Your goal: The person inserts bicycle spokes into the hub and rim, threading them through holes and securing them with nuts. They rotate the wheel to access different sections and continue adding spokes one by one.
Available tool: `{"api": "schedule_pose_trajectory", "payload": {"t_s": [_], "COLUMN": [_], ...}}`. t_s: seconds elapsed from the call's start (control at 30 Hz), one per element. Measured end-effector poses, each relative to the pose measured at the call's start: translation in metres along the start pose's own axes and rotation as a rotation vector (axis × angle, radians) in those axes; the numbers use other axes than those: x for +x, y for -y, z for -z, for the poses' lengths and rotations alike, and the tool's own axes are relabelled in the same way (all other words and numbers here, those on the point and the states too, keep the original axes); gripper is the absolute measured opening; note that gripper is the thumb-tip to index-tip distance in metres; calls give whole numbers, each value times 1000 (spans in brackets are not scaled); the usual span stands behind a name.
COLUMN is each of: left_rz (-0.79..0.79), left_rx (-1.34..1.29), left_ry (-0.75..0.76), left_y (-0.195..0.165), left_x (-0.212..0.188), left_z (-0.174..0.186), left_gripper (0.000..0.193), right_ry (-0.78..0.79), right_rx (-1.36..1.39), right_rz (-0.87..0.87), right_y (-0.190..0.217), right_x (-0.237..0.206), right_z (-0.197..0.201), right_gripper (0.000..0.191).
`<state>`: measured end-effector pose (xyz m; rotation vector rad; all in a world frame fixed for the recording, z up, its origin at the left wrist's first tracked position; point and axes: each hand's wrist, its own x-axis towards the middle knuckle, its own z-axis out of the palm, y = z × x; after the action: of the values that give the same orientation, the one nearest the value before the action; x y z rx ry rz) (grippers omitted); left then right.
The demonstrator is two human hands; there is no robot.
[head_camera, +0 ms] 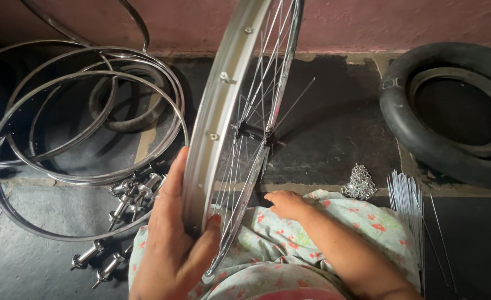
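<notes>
A silver bicycle wheel rim [223, 100] with thin spokes and a dark hub [252, 132] stands upright on my lap. My left hand [173, 244] grips the rim's lower left edge, thumb wrapped over its inner side. My right hand [287, 204] rests with curled fingers on the flowered cloth [362, 222] over my knee, just right of the spokes near the wheel's bottom. It holds nothing that I can see. One loose spoke [295, 103] sticks out to the right of the hub.
Several bare chrome rims [84, 122] lie stacked at left, with metal hubs and axles [126, 197] beside them. A black tyre [451, 111] lies at right. A pile of spoke nipples [360, 183] and a bundle of loose spokes [409, 205] lie right of my knee.
</notes>
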<state>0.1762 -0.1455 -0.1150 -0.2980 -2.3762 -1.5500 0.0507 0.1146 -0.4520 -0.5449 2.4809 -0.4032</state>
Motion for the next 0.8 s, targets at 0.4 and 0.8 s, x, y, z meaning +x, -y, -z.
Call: {"api": "schedule_pose_trajectory", "payload": {"t_s": [0.4,0.8], "left_rz": [132,129], "left_rx": [-157,-286], "left_ry": [9,-1], "left_y": [-1,10], "left_x": [1,-2], "left_z": [-7,-11], "left_gripper": [87,87], "right_ry": [10,15], "right_rx": [1,10], "right_rz": [23,5], "right_y": [0,4], "right_x": [-1,-5], "right_z": [9,17], "right_gripper": [47,47]}}
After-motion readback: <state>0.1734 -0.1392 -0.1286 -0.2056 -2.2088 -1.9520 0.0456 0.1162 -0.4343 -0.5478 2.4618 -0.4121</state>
